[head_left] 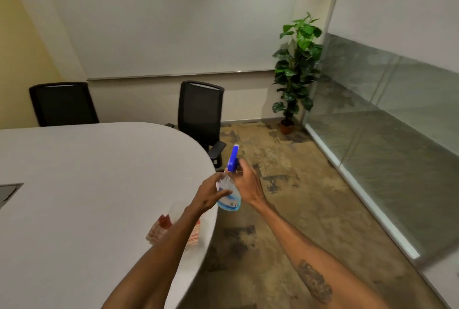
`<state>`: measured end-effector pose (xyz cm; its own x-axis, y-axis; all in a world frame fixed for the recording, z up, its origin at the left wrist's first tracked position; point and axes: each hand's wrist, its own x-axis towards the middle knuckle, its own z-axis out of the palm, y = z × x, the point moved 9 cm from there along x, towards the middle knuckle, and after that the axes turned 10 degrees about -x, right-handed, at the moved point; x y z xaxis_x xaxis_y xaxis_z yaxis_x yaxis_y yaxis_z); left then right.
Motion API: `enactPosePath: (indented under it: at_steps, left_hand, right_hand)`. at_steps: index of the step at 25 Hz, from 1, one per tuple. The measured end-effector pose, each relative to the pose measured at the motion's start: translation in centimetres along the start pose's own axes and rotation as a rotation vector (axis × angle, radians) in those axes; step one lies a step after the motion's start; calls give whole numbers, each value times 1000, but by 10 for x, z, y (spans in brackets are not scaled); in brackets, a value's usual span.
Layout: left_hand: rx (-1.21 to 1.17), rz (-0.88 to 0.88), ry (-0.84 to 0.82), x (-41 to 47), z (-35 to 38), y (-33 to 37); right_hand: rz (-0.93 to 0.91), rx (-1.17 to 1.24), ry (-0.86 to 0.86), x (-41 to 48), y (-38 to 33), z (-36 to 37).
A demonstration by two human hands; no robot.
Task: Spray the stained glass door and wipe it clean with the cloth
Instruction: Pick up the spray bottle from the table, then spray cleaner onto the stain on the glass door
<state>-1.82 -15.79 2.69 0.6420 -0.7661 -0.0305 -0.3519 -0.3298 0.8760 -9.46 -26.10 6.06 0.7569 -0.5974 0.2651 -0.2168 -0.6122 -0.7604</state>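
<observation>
A clear spray bottle (229, 199) with blue liquid and a blue trigger head is held up past the table's right edge. My left hand (208, 197) grips the bottle's body from the left. Around its neck, just under the blue head, my right hand (246, 185) is closed. A red-and-white striped cloth (159, 230) lies folded on the white table (87, 184) near its edge, partly hidden by my left forearm. A glass wall (387, 115) with a frosted upper band runs along the right side; I cannot tell which panel is the door.
Two black office chairs (201, 115) stand behind the rounded table. A potted plant (296, 67) stands in the far right corner beside the glass. Patterned carpet (285, 209) lies between the table and the glass wall. A whiteboard covers the back wall.
</observation>
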Motion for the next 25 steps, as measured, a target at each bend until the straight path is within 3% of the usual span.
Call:
enactPosePath:
  at_steps: [5, 16, 25]
  left_hand:
    - [-22, 103, -134, -14, 104, 85]
    - [-147, 306, -536, -74, 390, 292]
    - [-107, 564, -785, -137, 587, 446]
  right_hand:
    - [14, -63, 133, -50, 43, -129]
    - [133, -229, 625, -210, 124, -455]
    - [300, -461, 971, -351, 177, -658]
